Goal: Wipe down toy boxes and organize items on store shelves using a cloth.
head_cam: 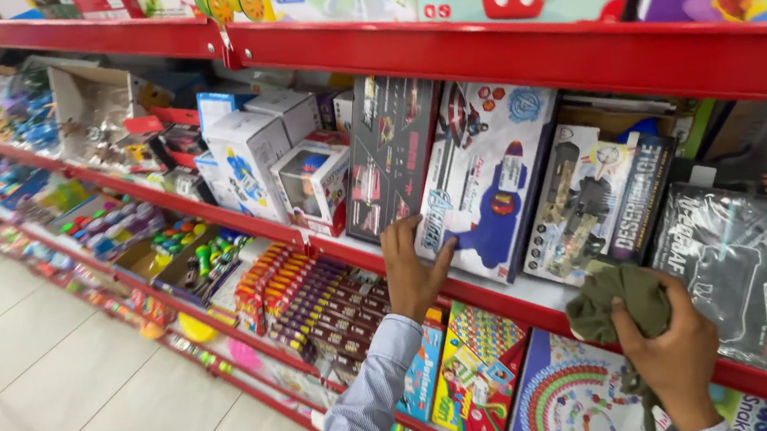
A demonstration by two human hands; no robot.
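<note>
Left hand (pixel 413 274): raised to the middle shelf, fingers spread loosely and curled onto the lower left corner of a white and blue toy box (pixel 484 181); thumb lies against the box front. The hand grips the box edge lightly and is not closed around it. A striped shirt sleeve (pixel 366 407) covers the forearm.

Right hand (pixel 673 351): closed tight on a bunched olive-green cloth (pixel 620 300), which is pressed near the front edge of the red shelf (pixel 546 317), just below the camouflage-pattern toy box (pixel 572 200).

The white and blue toy box stands tilted on the middle shelf, leaning between a dark flat box (pixel 386 153) on its left and the camouflage-pattern box on its right.

Shelf contents: small white cartons (pixel 248 149) stand further left on the same shelf. A grey bagged item (pixel 745 268) lies to the right. On the shelf below, rows of narrow red and purple packs (pixel 302 295) sit beside colourful flat game boxes (pixel 475 367). An open cardboard tray (pixel 193 259) holds small multicoloured toys. The floor (pixel 51 393) is pale tile
</note>
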